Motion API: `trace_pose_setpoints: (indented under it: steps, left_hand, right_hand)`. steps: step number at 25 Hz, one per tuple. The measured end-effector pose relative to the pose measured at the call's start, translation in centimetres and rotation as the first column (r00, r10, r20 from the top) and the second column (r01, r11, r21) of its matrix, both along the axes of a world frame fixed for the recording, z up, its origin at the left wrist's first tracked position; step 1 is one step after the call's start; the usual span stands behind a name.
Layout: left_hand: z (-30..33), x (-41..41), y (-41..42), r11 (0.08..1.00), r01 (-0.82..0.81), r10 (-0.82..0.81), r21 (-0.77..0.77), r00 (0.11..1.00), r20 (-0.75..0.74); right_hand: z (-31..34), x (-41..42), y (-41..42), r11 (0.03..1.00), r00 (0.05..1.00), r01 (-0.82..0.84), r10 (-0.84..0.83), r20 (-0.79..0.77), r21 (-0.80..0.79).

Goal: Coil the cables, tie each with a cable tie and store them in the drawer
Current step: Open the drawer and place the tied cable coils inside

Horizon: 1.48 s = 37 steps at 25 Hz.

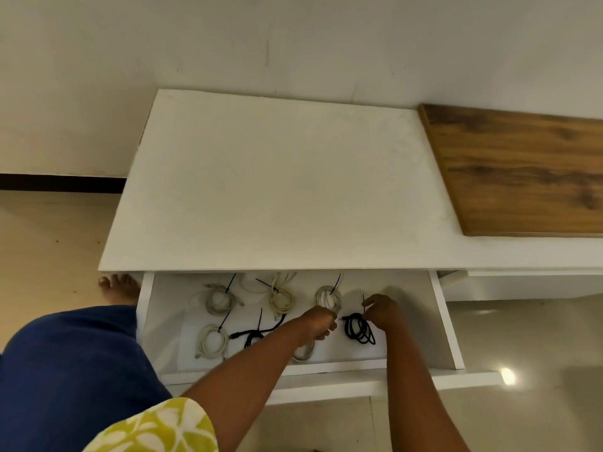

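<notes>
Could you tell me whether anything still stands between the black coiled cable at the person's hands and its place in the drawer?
Nothing visible does. The black coiled cable already lies on the floor of the open drawer, with the right hand and left hand at its top. The bundled cables beside it lie apart from it.

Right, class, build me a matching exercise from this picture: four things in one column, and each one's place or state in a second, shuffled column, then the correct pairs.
Things:
1. black coiled cable
2. brown wood-grain board
3. white pull-out drawer
4. bare foot

Places or states:
A. lying on the white cabinet top, right side
B. on the floor, left of the drawer
C. pulled open, holding tied coils
D. in the drawer, between the left hand and right hand

Pairs: 1-D, 2-A, 3-C, 4-B
</notes>
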<state>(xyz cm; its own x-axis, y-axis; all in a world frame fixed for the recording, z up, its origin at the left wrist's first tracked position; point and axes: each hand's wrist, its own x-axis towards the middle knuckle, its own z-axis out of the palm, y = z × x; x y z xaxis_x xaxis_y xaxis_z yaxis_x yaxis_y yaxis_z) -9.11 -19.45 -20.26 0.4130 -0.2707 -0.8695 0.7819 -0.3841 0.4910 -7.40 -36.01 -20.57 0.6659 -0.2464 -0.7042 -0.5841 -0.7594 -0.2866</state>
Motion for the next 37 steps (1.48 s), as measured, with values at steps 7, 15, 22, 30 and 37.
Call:
trace_pose_setpoints:
  steps: [7,15,22,30,37]
  left_hand:
    - [5.5,-1.5,4.6,0.849,0.487,-0.524,0.205,0.823,0.217]
    - [10.6,-4.9,9.1,0.671,0.722,-0.741,0.169,0.661,0.118]
    - [12.0,-6.0,8.5,0.384,0.756,-0.92,0.53,0.262,0.293]
    - [12.6,-4.2,8.9,0.36,0.587,-0.924,0.725,0.116,0.364]
    - [12.3,-3.1,9.7,0.364,0.169,-0.909,0.916,-0.15,0.389]
  right_hand:
    - [8.3,-5.5,4.7,0.876,0.98,-0.157,0.195,-0.037,0.456]
    - [10.7,-9.6,9.5,0.783,0.812,-0.565,0.584,0.007,0.262]
    - [10.7,-11.4,9.1,0.856,0.863,-0.486,0.438,0.253,0.178]
    - [10.3,-10.2,10.2,0.934,0.819,-0.356,0.319,0.476,-0.014]
    - [10.3,-8.5,11.2,0.932,0.606,-0.215,0.362,0.708,-0.292]
